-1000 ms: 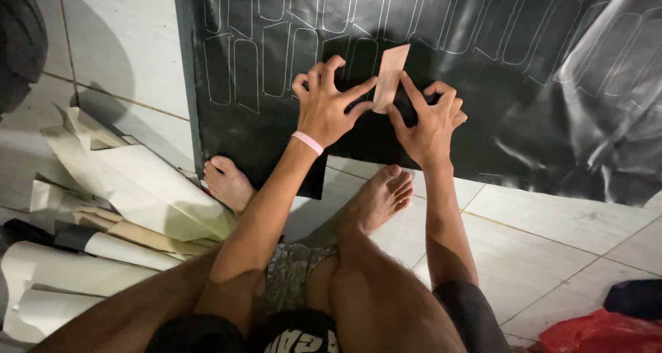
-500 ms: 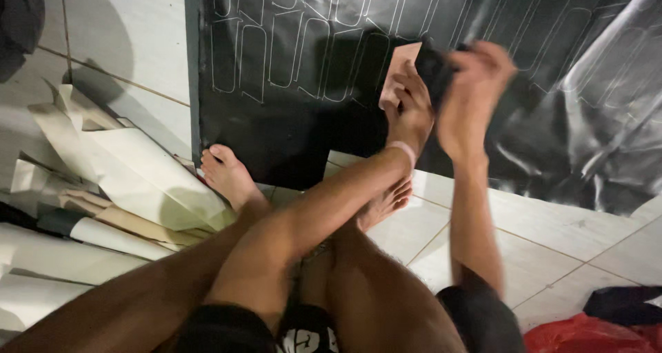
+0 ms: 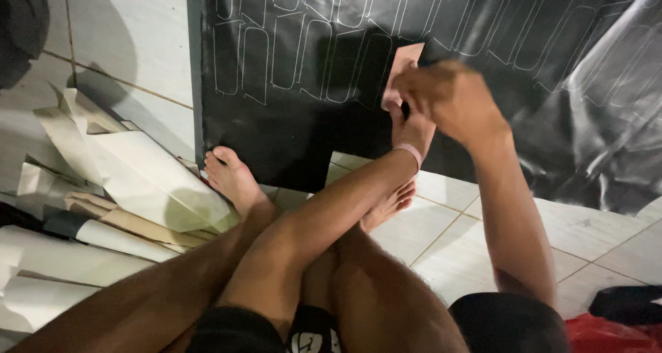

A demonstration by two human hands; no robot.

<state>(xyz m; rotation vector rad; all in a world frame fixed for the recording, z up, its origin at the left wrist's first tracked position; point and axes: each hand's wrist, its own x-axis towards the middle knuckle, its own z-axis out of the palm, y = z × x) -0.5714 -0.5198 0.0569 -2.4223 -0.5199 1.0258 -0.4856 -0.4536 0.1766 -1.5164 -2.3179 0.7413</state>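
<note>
Hands meet over a big black vinyl sheet [image 3: 303, 84] spread on the tiled floor [image 3: 483, 222], seen from the head camera looking down past bare legs. Left hand [image 3: 408, 125], with a pink band at the wrist, is half hidden behind the other; its fingers touch a small tan backing piece [image 3: 403, 67] standing up off the sheet, though I cannot tell how tightly it grips. Right hand [image 3: 452, 98] is blurred, curled above that piece, and its hold is unclear too.

Thin cut outlines run in rows across the glossy, creased vinyl. My guess is that a hasty pull could tear a cut shape or fold the sticky film onto itself, since the sheet lies wrinkled at the right.

Off-white paper rolls and scraps [image 3: 131, 180] sit heaped by the left foot [image 3: 234, 180], matte and curling. A red cloth [image 3: 614, 332] shows at the lower right corner.
</note>
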